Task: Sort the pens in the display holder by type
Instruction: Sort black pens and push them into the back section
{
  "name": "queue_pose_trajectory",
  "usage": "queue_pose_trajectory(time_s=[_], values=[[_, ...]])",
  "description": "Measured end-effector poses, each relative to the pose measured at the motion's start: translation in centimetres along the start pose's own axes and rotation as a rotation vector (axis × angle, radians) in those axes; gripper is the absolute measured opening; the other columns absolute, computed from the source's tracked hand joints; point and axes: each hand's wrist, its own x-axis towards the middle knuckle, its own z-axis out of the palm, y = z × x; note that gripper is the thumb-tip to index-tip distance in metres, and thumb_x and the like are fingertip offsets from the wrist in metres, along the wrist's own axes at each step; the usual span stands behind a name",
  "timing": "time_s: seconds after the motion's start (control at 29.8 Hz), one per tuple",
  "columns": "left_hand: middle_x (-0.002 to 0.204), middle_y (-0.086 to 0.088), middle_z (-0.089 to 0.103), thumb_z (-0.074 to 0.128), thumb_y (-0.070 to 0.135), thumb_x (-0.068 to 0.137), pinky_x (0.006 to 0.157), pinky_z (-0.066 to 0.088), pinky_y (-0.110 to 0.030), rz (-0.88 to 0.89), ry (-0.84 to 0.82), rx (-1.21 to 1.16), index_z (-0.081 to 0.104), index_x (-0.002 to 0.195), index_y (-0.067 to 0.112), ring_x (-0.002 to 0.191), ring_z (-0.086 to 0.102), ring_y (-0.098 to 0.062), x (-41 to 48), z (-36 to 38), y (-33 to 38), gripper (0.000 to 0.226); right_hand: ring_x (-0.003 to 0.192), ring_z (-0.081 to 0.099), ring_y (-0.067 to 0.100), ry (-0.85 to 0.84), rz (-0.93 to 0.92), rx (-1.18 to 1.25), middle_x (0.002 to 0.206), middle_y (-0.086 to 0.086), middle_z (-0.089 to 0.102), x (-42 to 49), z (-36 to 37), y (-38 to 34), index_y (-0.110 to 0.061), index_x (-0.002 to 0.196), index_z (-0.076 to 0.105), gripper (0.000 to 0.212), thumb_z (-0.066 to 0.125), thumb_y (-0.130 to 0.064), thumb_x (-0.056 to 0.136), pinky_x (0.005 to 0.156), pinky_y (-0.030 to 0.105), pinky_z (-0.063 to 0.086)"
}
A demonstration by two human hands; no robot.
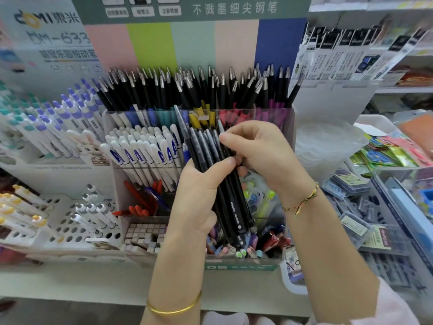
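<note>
My left hand [199,195] grips a bundle of several black pens [206,148], tips pointing up, in front of the clear tiered display holder [289,127]. My right hand [255,148] pinches one black pen at the right side of that bundle, near its upper end. The holder's back tier is packed with black pens with silver tips [199,87]. Its middle tier holds white pens with blue letters [145,151]. Lower compartments carry red and blue pens [143,202] and mixed pastel pens [264,245].
A white rack of purple-capped pens [70,113] stands at the left, with a perforated stand of grey-tipped pens [93,212] below it. Small eraser blocks [145,233] fill a front box. Packaged stationery [375,160] and clear boxes crowd the right.
</note>
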Motion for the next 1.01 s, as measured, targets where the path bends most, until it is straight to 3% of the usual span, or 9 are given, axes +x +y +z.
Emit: queue_pose_trajectory(time_s=[0.07,0.23,0.4,0.5,0.57,0.67,0.84,0.91,1.01], values=[[0.085,-0.007,0.072,0.062,0.006,0.086,0.062,0.056,-0.033,0.011,0.037,0.008,0.063,0.111,0.006,0.077,0.07,-0.021,0.1,-0.1,0.1,0.025,0.049,0.05,0.008,0.096,-0.031,0.033,0.057,-0.005,0.055,0.4,0.1,0.0,-0.006,0.082,0.067,0.014,0.063,-0.017,0.089,0.042,0.02,0.04],[0.061,-0.005,0.064,0.061,0.002,0.086,0.052,0.052,-0.025,-0.027,0.101,-0.048,0.059,0.112,-0.009,0.056,0.064,-0.013,0.1,-0.5,-0.3,0.028,0.052,0.046,0.011,0.395,-0.125,0.236,0.06,-0.002,0.053,1.8,-0.6,-1.0,-0.011,0.08,0.061,0.014,0.056,-0.014,0.093,0.042,0.02,0.038],[0.063,-0.005,0.066,0.062,0.002,0.087,0.053,0.053,-0.024,-0.012,0.133,-0.033,0.06,0.11,-0.009,0.058,0.065,-0.013,0.1,-0.8,-0.4,0.026,0.064,0.056,0.013,0.654,-0.406,-0.012,0.072,-0.011,0.057,2.3,-0.9,-0.5,-0.027,0.081,0.056,0.011,0.058,-0.02,0.09,0.062,0.035,0.052],[0.07,-0.005,0.07,0.062,0.004,0.087,0.053,0.053,-0.023,-0.008,0.14,-0.028,0.063,0.108,-0.006,0.063,0.068,-0.013,0.0,-0.7,-0.3,0.023,0.074,0.058,0.005,0.561,-0.46,-0.231,0.079,-0.016,0.059,1.9,-0.3,0.6,-0.018,0.09,0.065,0.003,0.063,-0.017,0.087,0.073,0.031,0.053],[0.071,-0.003,0.071,0.062,0.006,0.087,0.054,0.054,-0.024,-0.005,0.135,-0.02,0.065,0.103,-0.002,0.067,0.069,-0.013,0.0,-0.6,-0.2,0.018,0.077,0.061,0.007,0.482,-0.425,-0.367,0.081,-0.01,0.065,1.7,0.1,1.5,-0.014,0.093,0.07,0.011,0.066,-0.02,0.085,0.076,0.034,0.053],[0.075,0.0,0.074,0.062,0.007,0.087,0.056,0.054,-0.025,-0.002,0.126,-0.015,0.065,0.1,0.002,0.07,0.071,-0.011,0.0,-0.4,-0.2,0.014,0.081,0.065,0.015,0.402,-0.32,-0.561,0.085,-0.003,0.07,1.5,0.4,2.5,-0.016,0.091,0.071,0.015,0.069,-0.028,0.083,0.077,0.04,0.053],[0.077,0.0,0.075,0.061,0.006,0.087,0.056,0.055,-0.024,0.007,0.107,-0.002,0.064,0.104,0.0,0.072,0.071,-0.01,-0.2,-0.4,-0.1,0.018,0.088,0.059,0.022,0.331,-0.157,-0.924,0.09,-0.001,0.066,1.7,0.7,3.1,-0.017,0.09,0.062,0.022,0.063,-0.038,0.086,0.065,0.03,0.04],[0.079,-0.001,0.075,0.062,0.006,0.088,0.055,0.055,-0.024,0.01,0.097,0.008,0.062,0.111,-0.002,0.073,0.072,-0.01,-0.3,-0.4,0.0,0.025,0.089,0.057,0.023,0.298,-0.104,-0.956,0.09,0.0,0.064,1.8,0.7,3.2,-0.016,0.089,0.06,0.023,0.063,-0.039,0.086,0.065,0.031,0.041],[0.081,0.0,0.075,0.062,0.007,0.087,0.055,0.055,-0.024,0.01,0.071,0.022,0.06,0.115,0.0,0.074,0.072,-0.011,-0.3,-0.3,0.1,0.028,0.086,0.059,0.019,0.332,-0.155,-0.797,0.086,-0.003,0.065,1.3,0.4,2.8,-0.015,0.089,0.064,0.022,0.062,-0.037,0.087,0.071,0.037,0.049]])
